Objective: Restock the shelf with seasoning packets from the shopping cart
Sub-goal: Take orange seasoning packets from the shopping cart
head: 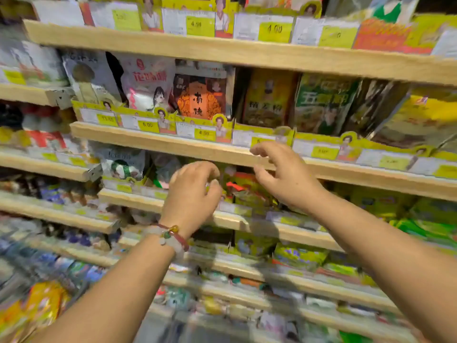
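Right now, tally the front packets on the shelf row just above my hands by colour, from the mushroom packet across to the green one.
White or grey: 2, the mushroom packet and the pink-lettered packet
Orange: 1, the orange packet
Yellow-brown: 1, the yellow-brown packet
Green: 1, the green packet
Total: 5

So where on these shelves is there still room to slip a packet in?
One dark gap shows on the middle shelf, between the mushroom packet and the pink-lettered white packet. From the orange packet rightward, packets stand edge to edge. The row behind both hands is crowded and too blurred to judge.
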